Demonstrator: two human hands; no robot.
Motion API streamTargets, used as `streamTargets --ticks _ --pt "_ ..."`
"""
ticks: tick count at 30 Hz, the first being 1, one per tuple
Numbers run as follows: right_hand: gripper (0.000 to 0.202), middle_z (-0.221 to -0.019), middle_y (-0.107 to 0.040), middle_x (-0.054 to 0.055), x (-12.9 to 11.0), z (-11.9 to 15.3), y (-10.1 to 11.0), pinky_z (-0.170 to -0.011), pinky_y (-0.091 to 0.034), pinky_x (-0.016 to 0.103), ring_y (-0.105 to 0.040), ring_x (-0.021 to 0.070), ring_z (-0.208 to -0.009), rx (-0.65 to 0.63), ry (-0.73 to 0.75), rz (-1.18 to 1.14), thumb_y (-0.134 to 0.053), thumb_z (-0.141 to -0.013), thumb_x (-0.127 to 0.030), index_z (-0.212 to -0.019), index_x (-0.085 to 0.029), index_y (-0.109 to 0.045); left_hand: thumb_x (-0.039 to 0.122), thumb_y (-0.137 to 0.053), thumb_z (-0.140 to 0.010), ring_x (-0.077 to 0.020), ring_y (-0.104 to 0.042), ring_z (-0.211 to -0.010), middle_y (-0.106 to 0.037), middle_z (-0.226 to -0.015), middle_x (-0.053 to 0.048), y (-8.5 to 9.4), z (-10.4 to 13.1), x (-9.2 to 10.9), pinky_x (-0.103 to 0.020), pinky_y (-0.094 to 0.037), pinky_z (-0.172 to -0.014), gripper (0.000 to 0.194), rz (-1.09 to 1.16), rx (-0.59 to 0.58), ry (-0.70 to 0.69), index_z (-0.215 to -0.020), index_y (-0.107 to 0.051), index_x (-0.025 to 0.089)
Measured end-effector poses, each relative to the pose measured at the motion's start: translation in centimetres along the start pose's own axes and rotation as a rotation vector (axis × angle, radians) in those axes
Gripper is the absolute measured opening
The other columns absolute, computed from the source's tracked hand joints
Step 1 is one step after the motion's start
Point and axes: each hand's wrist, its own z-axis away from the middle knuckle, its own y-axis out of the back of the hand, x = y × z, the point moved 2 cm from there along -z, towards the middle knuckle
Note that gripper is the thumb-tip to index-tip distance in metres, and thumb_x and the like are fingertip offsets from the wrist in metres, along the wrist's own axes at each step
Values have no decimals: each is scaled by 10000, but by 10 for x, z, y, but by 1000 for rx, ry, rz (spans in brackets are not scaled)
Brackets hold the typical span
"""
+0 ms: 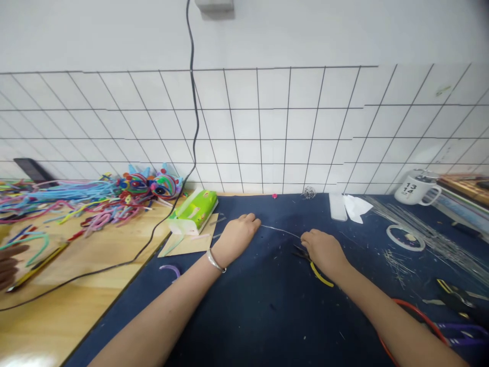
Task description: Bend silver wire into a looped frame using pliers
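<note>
The dark blue mat's [260, 316] edge lies left of the grip, the left hand [239, 233] pinching thin wire [280, 230] that bridges a gap over the mat to the right hand's [323, 252] closed fingers, yellow-handled pliers [321, 276] just beneath, metal rods [439, 239] farther right.

The wire [281, 230] was thin and silvery, a single strand running between the fingertips of the left hand [237, 235] and the right hand [324, 251]. It bowed slightly, sloping down towards the right, and its ends were hidden in the grip. The pliers [320, 276], with dark jaws and a yellow handle, lay on the blue mat [252, 321], partly covered by the right hand.
</note>
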Motion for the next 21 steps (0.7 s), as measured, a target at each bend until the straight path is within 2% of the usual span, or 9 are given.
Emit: streamTargets --ticks 2,4,7,8,9,12,17,21 --pt "133 -724 -592 3 0 -2 -2 -597 -304 234 -534 128 -684 25 -45 -185 -491 -774 -205 -720 -218 -611 55 -409 -799 -185 -499 -809 -516 -854 -68 -1 0 -2 -282 -404 -696 169 87 69 84 -836 -535 162" --pt "108 -698 -597 -11 0 -3 -6 -593 -335 230 -543 125 -656 38 -103 -406 -514 -749 -228 -709 -220 -614 60 -408 -797 -183 -496 -843 -521 -890 -65 -3 -2 -6 -300 -393 -757 188 310 170 186 -854 -549 172" --pt "97 -605 -567 -19 -3 -3 -14 -532 -371 229 -525 117 -550 18 -235 -748 -544 -720 -268 -700 -199 -611 116 -500 -770 -166 -496 -856 -534 -872 -40 -13 -6 -12 -301 -375 -828 106 998 293 393 -784 -582 181" --pt "106 -588 -554 -20 -5 -2 -16 -517 -384 229 -519 115 -530 14 -278 -857 -554 -713 -281 -705 -191 -609 127 -550 -738 -162 -501 -848 -536 -832 -32 -18 -7 -11 -296 -382 -830 60 1261 302 466 -735 -586 174" --pt "117 -585 -545 -20 -6 -2 -17 -513 -400 232 -516 114 -524 21 -314 -963 -565 -707 -293 -713 -184 -608 140 -581 -715 -160 -512 -820 -532 -783 -24 -23 -9 -8 -296 -405 -807 30 1397 292 501 -702 -580 167" --pt "158 -636 -548 -14 -12 1 -20 -569 -458 256 -530 112 -566 83 -376 -1252 -603 -693 -320 -746 -172 -603 213 -593 -720 -158 -548 -759 -536 -749 -22 -34 -10 12 -312 -477 -704 67 1609 255 535 -747 -570 157" --pt "210 -681 -544 -12 -23 6 -24 -654 -500 308 -542 113 -627 121 -436 -1607 -660 -668 -337 -768 -166 -590 262 -578 -754 -149 -558 -853 -543 -834 -33 -45 -2 54 -330 -503 -767 122 1926 241 568 -799 -558 151" --pt "196 -682 -532 -22 -28 8 -28 -682 -504 300 -532 102 -647 190 -450 -1737 -673 -673 -317 -768 -172 -582 239 -607 -740 -132 -556 -845 -550 -860 -37 -44 2 69 -319 -496 -805 110 2068 242 598 -770 -562 144"
